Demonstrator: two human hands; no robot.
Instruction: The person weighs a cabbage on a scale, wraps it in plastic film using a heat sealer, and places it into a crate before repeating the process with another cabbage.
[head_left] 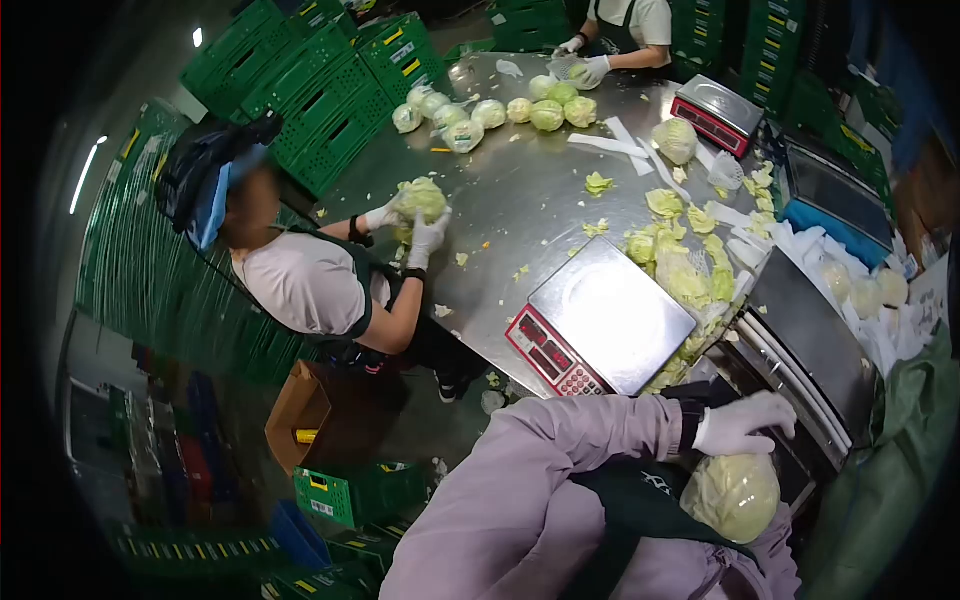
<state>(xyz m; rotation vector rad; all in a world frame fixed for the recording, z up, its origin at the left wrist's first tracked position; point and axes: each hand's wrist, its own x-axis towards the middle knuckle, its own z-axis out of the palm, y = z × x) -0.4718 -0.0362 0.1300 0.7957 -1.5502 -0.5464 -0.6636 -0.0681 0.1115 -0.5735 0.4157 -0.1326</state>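
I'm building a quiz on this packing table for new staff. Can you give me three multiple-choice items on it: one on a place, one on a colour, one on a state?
1. Where is the wrapped cabbage?
A. on the scale
B. against the wearer's chest
C. in a crate

2. What colour are the stacked crates?
A. green
B. yellow
C. white

3. How is the near scale?
A. piled with leaves
B. tipped over
C. bare on top

Answers:
1 B, it sits below the gloved hand.
2 A, all show green.
3 C, its steel pan holds nothing.
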